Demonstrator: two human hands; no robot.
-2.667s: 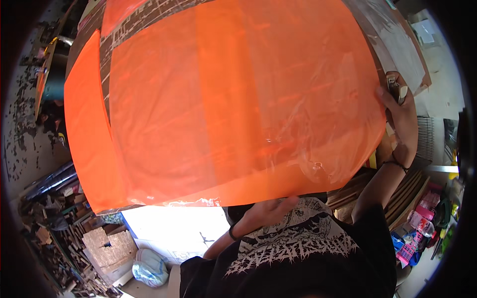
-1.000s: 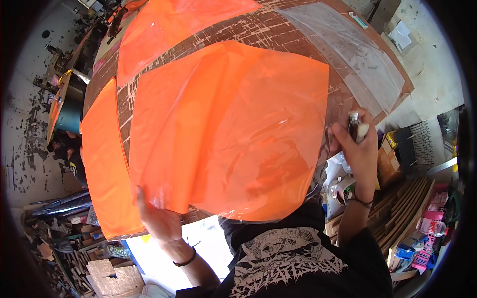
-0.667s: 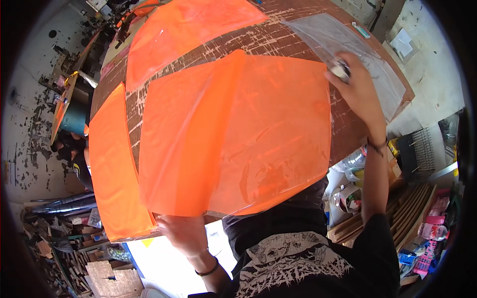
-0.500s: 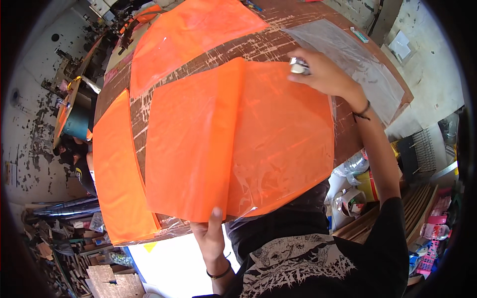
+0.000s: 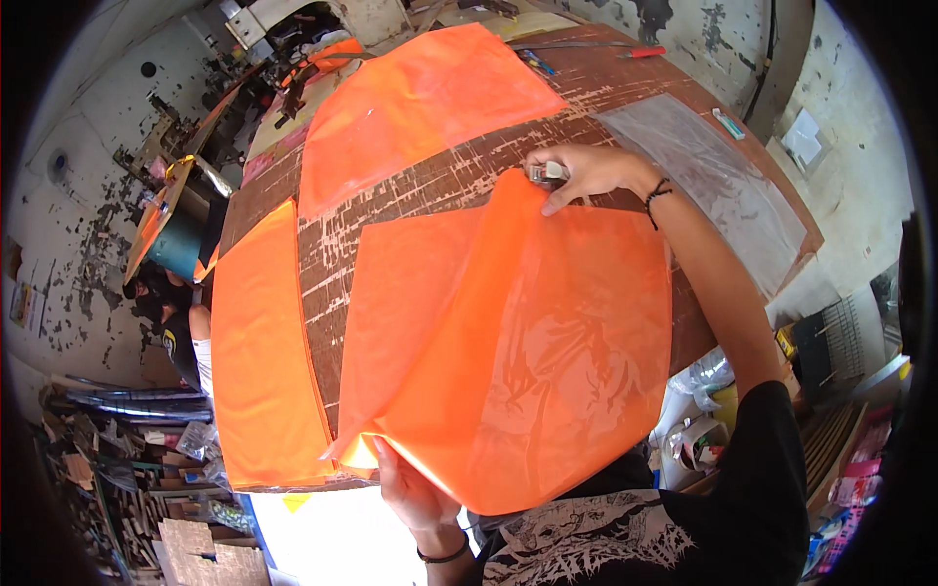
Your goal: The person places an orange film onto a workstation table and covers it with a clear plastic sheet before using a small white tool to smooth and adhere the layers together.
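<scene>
The right hand (image 5: 586, 171) has travelled from the sheet's right edge up to its top corner at twelve o'clock, fingers closed around a small metal tool (image 5: 547, 174) pressed there. The left hand (image 5: 410, 488) now pinches the orange sheet (image 5: 528, 342) at its near edge, six o'clock. The sheet has settled lower over the counter (image 5: 459, 176), so the work looks to have shifted to that far corner.

L hand (image 5: 415, 493) lifts orange sheet (image 5: 528, 342) off worktable (image 5: 459, 176); R hand (image 5: 586, 171) pins top corner.

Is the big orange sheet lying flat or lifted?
Lifted: the left hand raises the orange sheet at its near edge, right hand pinning its far corner.
</scene>
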